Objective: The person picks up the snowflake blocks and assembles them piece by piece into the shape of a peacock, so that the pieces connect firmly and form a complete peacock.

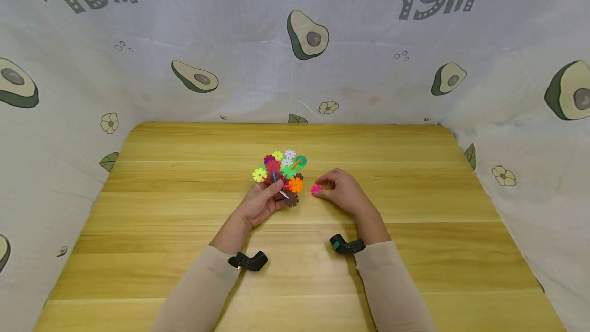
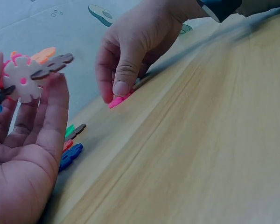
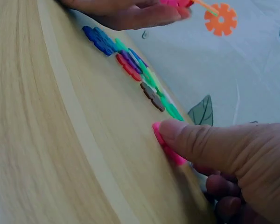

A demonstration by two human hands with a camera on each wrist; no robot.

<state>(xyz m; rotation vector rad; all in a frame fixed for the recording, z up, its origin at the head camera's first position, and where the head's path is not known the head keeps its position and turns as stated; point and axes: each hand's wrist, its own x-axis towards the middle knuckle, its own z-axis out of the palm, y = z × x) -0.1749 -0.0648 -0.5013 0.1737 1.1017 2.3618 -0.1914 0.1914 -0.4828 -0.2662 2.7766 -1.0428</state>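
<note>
The right hand is pinching a pink disc low over the table, just beside the cluster of joined discs that the left hand is gripping. I'm guessing these pieces are being light, stiff and slightly slick, best taken by the notched rim, the joints perhaps slipping under a squeeze. The right wrist view is showing loose discs lying on the table, which are blending into the cluster from the head view.
</note>
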